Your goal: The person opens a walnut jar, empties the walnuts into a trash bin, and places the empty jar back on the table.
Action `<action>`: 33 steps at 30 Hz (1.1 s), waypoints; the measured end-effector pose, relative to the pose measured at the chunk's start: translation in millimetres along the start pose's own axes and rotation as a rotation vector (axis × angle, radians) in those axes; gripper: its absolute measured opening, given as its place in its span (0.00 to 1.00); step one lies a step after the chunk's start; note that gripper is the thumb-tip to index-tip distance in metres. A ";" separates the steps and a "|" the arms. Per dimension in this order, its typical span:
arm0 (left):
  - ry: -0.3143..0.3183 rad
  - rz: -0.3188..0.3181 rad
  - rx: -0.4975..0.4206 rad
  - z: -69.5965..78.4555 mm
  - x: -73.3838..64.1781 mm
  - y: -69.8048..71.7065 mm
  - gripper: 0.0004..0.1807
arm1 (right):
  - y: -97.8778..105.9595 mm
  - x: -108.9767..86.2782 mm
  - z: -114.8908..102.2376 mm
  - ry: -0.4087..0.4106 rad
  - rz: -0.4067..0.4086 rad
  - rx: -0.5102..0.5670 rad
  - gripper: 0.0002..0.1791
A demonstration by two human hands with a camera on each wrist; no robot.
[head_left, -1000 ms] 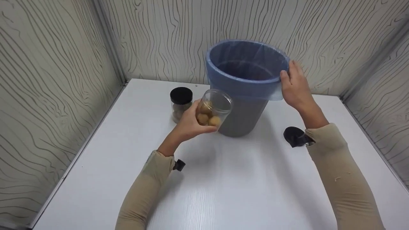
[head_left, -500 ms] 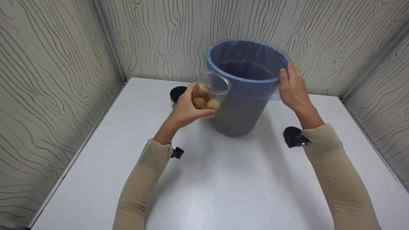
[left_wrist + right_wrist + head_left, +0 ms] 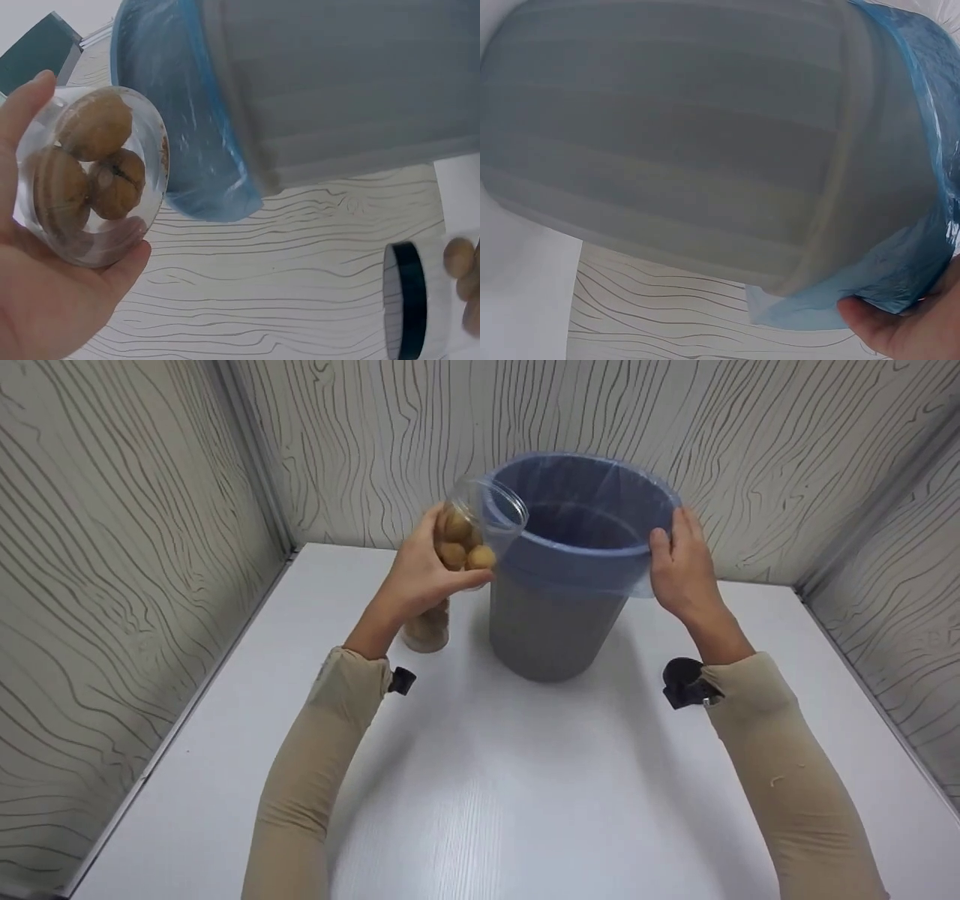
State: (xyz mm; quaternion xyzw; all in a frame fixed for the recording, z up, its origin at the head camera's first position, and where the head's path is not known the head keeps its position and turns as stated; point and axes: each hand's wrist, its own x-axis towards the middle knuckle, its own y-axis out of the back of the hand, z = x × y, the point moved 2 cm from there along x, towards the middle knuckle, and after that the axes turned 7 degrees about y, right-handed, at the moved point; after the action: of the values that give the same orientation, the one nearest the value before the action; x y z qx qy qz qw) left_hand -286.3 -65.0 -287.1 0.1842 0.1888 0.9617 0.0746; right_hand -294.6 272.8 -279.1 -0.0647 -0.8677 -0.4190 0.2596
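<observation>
My left hand (image 3: 420,566) grips a clear plastic jar (image 3: 501,534) without a lid, tilted toward the bin. Inside lie several round brown walnut-like pieces (image 3: 116,184), still near its bottom. The jar's mouth overlaps the left rim of a grey trash can (image 3: 551,630) in the head view. A blue bag (image 3: 577,566) lines that can and folds down over its rim. At the can's right rim, my right hand (image 3: 684,574) rests with fairly straight fingers against the bag; its thumb (image 3: 870,322) lies on the bag's outside, other fingers mostly hidden in the right wrist view.
A second clear jar (image 3: 426,634) with brown pieces stands left of the can, its black lid (image 3: 411,300) hidden by my left hand in the head view. Patterned walls (image 3: 390,427) enclose the white table (image 3: 555,780) at back and sides.
My left hand has lifted the jar up and slightly left, from in front of the can to its rim. The right hand has stayed at the rim, shifting slightly left.
</observation>
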 end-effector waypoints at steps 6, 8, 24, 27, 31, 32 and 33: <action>-0.019 0.040 0.120 10.8 11.0 7.5 0.58 | 0.2 0.8 -0.6 0.009 0.013 -0.003 0.34; -0.016 0.053 0.171 13.9 14.5 9.0 0.59 | 0.1 0.9 -1.2 0.010 0.018 -0.001 0.34; -0.044 0.085 0.500 34.3 35.2 15.8 0.57 | 0.4 1.1 -1.3 -0.026 -0.001 0.006 0.35; -0.039 0.090 0.542 35.4 37.6 16.9 0.57 | -0.1 1.0 -1.3 -0.025 0.003 0.003 0.35; -0.029 0.093 0.603 36.6 41.4 18.0 0.57 | -0.6 0.1 -1.1 -0.028 0.004 -0.003 0.35; -0.029 0.093 0.620 37.0 42.4 18.1 0.57 | -0.7 -0.1 -0.9 -0.030 0.004 -0.004 0.35; -0.032 0.094 0.634 37.6 43.3 18.2 0.57 | -0.8 -0.3 -0.6 -0.029 0.005 -0.005 0.35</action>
State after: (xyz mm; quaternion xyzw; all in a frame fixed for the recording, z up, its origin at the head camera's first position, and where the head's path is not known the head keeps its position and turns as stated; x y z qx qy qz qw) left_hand -313.1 -59.8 -233.5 0.2219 0.4693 0.8542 -0.0280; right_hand -294.4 271.8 -279.5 -0.0737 -0.8701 -0.4197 0.2479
